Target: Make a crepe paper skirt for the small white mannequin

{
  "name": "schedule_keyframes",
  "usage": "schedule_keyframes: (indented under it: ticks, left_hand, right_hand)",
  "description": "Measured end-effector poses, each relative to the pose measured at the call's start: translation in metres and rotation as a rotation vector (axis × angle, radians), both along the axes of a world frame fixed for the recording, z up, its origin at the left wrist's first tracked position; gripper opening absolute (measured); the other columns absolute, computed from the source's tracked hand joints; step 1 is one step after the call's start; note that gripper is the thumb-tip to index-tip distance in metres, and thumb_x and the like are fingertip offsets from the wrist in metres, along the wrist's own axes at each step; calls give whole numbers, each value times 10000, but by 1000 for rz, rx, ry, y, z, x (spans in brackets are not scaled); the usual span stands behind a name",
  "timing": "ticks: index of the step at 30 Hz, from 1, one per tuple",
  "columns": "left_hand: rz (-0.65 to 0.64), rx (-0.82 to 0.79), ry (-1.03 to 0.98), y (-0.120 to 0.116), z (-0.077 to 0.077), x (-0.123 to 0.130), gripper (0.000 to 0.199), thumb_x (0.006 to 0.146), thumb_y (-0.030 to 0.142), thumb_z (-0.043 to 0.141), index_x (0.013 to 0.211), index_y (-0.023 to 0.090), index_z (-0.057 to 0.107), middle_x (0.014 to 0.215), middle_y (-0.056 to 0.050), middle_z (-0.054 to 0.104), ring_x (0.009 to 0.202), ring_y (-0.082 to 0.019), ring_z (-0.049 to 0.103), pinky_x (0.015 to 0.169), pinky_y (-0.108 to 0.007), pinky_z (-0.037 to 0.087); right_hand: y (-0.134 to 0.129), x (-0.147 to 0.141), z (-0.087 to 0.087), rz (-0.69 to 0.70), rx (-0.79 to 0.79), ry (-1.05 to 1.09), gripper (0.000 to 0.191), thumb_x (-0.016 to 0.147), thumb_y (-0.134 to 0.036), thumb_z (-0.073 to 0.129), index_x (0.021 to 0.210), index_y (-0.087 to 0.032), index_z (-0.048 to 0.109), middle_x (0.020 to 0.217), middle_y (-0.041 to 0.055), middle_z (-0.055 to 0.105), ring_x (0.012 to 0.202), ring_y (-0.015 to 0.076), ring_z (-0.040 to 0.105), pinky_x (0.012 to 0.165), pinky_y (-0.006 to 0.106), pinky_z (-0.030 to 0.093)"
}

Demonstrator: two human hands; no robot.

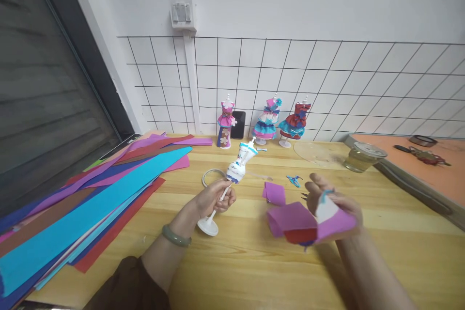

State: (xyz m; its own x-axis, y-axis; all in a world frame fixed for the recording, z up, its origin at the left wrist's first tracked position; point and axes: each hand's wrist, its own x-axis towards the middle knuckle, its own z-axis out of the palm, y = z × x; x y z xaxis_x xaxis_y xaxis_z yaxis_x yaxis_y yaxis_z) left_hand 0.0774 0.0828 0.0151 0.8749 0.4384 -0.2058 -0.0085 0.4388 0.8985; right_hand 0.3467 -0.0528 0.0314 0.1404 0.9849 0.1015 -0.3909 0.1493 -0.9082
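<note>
Fingers of the left hand (220, 196) are closed around the thin pole of a white dress form (237, 170), just below its body. The form is tilted to the right, its bodice edged in blue, and its round base (208, 226) is seen below the fist. By the right hand (351, 206), a bundle of coloured material (294, 218), purple with red and white parts, is held out in front of the palm; some fingers are extended, and the exact grip is hidden and blurred by motion. The form and the bundle are well apart, one at each hand.

The step in hand is best judged as material being handled beside the form. For a next move, a steady hold on the pole and a clear pinch on the bundle would be called for.

Between the hands, a purple piece (275, 193) is laid on the tabletop (236, 261), with blue scraps (294, 181) beyond it. At the left, long strips (90, 198) in blue, red, brown and purple are heaped. Farther back, near the wall, a pink dressed form (226, 128), a pink-and-blue one (266, 121) and a red-and-blue one (296, 121) are stood upright, with a phone (238, 125) among them. At the right, a lidded cup (358, 162) is placed beside an orange surface (425, 152).
</note>
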Motion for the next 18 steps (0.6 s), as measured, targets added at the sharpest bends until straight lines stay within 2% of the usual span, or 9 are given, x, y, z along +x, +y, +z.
schedule_keyframes:
  ticks: [3, 7, 11, 15, 18]
  left_hand:
    - [42, 20, -31, -5, 1, 3, 153, 777, 323, 470, 788, 175, 433, 593, 31, 467, 371, -16, 223, 377, -170, 105]
    - [60, 59, -41, -10, -2, 8, 163, 787, 310, 497, 858, 201, 398, 623, 45, 474, 368, -7, 231, 374, -155, 122]
    - [86, 117, -73, -13, -4, 12, 244, 787, 371, 529, 895, 188, 409, 655, 35, 488, 376, -12, 281, 362, -158, 173]
    - [135, 194, -86, -17, -6, 16, 302, 739, 384, 604, 886, 165, 457, 654, 35, 482, 397, -11, 323, 373, -158, 230]
    - [183, 233, -76, -21, -6, 19, 305, 713, 374, 636, 863, 151, 493, 590, 59, 434, 396, -13, 320, 379, -162, 241]
  right_hand:
    - [8, -18, -4, 145, -83, -153, 417, 536, -340, 760, 907, -216, 617, 551, -37, 495, 428, 85, 432, 405, 209, 326]
    - [19, -40, -12, 247, -185, -283, 242, 565, -250, 781, 745, -156, 651, 593, -4, 606, 500, 77, 509, 506, 202, 374]
    - [24, -57, -18, 229, -218, -271, 201, 587, -293, 771, 650, -144, 651, 545, -16, 595, 483, 70, 493, 490, 195, 365]
    - [25, -65, -20, 179, -240, -207, 237, 622, -347, 746, 744, -158, 673, 609, -1, 628, 531, 94, 531, 526, 215, 393]
    - [23, -68, -18, 146, -226, -240, 274, 676, -388, 700, 849, -177, 677, 655, 4, 638, 581, 112, 552, 568, 233, 412]
